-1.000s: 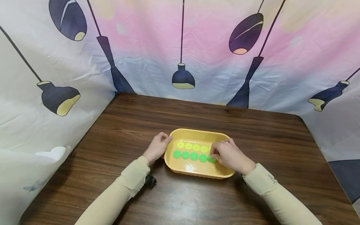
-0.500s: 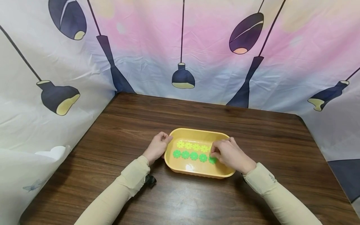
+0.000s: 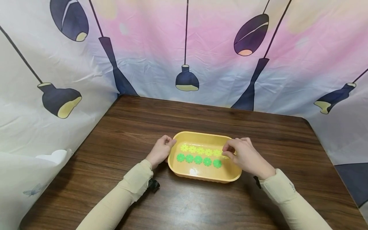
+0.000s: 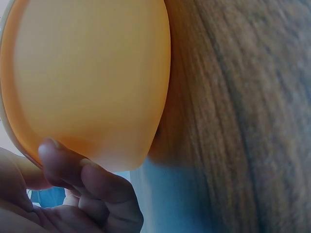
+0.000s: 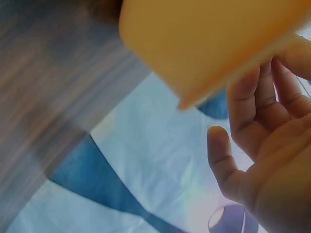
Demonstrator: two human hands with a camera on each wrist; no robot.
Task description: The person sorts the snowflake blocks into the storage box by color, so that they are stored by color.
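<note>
My left hand [image 3: 161,150] grips the left end of a yellow plastic tray [image 3: 207,134], its curled fingers [image 4: 112,187] against the outer wall in the left wrist view. Inside the tray lie a row of yellow flower-shaped pieces [image 3: 200,150] and, nearer me, a row of green flower-shaped pieces [image 3: 198,159]. My right hand [image 3: 244,155] reaches over the right end, thumb and forefinger bent above the last yellow flower-shaped piece [image 3: 226,157]. I cannot tell whether they pinch it. In the right wrist view the tray wall hides those fingertips.
The tray stands on a dark wooden table [image 3: 138,127]. A cloth printed with hanging lamps [image 3: 187,78] rises behind the table and along both sides. A small black object [image 3: 154,185] shows beside the left cuff.
My right hand has moved right, off the last green piece and over to the end of the yellow row. That green piece has shifted slightly toward me. The left hand keeps its place.
</note>
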